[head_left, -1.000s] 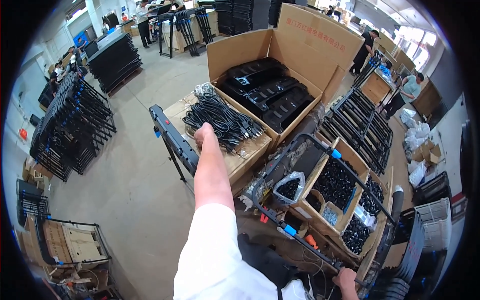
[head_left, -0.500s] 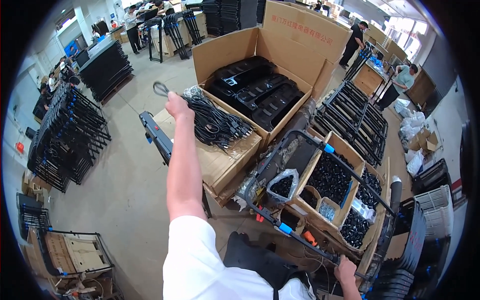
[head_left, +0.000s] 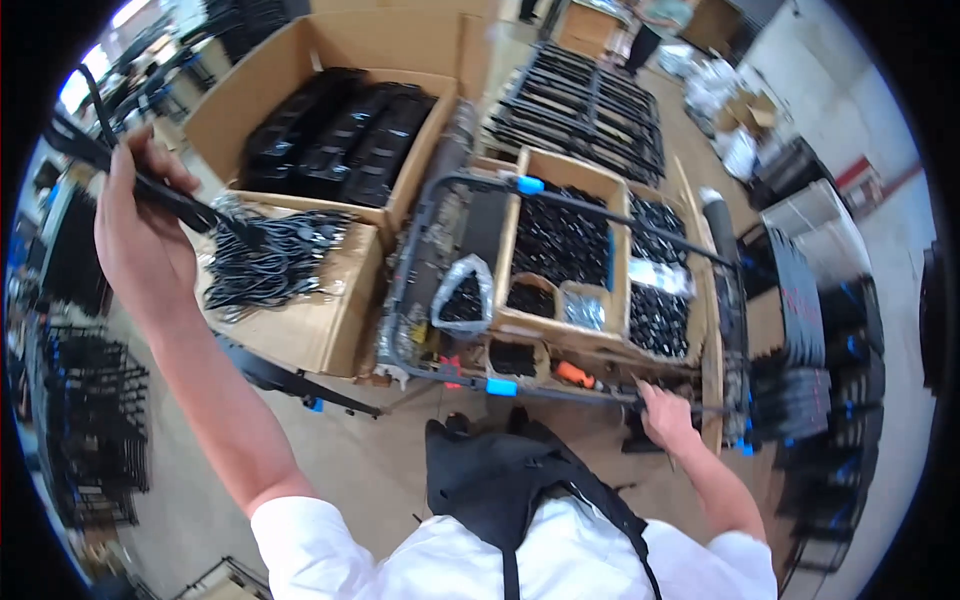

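Note:
My left hand (head_left: 140, 240) is raised at the upper left, closed around a black cable (head_left: 185, 205) that runs down to a pile of black cables (head_left: 275, 260). The pile lies on top of a closed cardboard box (head_left: 325, 325). My right hand (head_left: 665, 415) grips the near bar of a black tubular frame (head_left: 560, 392) with blue fittings. That frame rests over cardboard trays of small black parts (head_left: 560, 240). A black apron (head_left: 495, 480) hangs in front of my white shirt.
A large open carton of black moulded parts (head_left: 340, 130) stands behind the cables. Rows of black frames (head_left: 590, 100) lie beyond the trays, and more stacked frames (head_left: 90, 430) stand on the floor at left. Dark racks (head_left: 810, 330) crowd the right.
My left hand has risen up and to the left from the cable pile, drawing a black cable with it. My right hand has stayed on the frame bar.

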`<state>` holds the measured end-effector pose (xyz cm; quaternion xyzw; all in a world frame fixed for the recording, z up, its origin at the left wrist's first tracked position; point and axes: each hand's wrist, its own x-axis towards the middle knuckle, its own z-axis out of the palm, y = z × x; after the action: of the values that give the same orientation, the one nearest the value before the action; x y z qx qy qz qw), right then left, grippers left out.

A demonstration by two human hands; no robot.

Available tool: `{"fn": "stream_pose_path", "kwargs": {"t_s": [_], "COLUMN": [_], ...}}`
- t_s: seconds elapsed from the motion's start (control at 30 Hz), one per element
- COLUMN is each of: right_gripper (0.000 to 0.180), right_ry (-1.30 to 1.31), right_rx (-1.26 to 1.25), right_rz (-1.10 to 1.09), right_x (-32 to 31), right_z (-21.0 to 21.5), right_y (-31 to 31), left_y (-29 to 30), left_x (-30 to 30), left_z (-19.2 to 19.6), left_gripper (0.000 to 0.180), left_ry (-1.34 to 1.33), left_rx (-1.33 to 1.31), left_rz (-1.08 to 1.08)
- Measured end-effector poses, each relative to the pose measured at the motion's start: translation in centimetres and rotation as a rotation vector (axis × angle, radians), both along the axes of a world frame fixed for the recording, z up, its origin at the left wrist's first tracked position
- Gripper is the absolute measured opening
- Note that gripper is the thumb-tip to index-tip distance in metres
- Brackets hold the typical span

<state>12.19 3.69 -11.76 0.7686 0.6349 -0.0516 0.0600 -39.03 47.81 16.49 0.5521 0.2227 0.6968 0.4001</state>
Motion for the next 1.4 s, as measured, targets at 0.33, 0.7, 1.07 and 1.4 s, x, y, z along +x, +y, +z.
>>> {"fn": "stream_pose_path", "kwargs": {"t_s": [0.33, 0.7, 1.07, 1.4], "right_gripper": [0.020, 0.022, 0.033, 0.043], "right_ry": [-0.261, -0.128, 0.137, 1.935], "right_rx": [-0.550, -0.148, -0.035, 0.642], "right_rz": [-0.054, -0.094, -0.426, -0.955], "right_x": [1.2, -2.1, -2.3, -10.5], "right_z": [-1.9, -0.1, -2.7, -2.7], "right_y": [-2.1, 0.9, -0.2, 11.4], "left_y": [-15.6, -22.7, -23.6, -24.7], "left_x": [16.5, 20.4, 19.0, 19.2], "left_z": [-20.9, -31.7, -34.6, -32.9], "left_gripper": [0.021, 0.027, 0.032, 0.027], "left_ry": [0.500, 0.553, 0.527, 0.351], "left_rx": [-0.572, -0.825, -0.606, -0.889], "left_rz": [-0.594, -0.898, -0.901, -1.313]}}
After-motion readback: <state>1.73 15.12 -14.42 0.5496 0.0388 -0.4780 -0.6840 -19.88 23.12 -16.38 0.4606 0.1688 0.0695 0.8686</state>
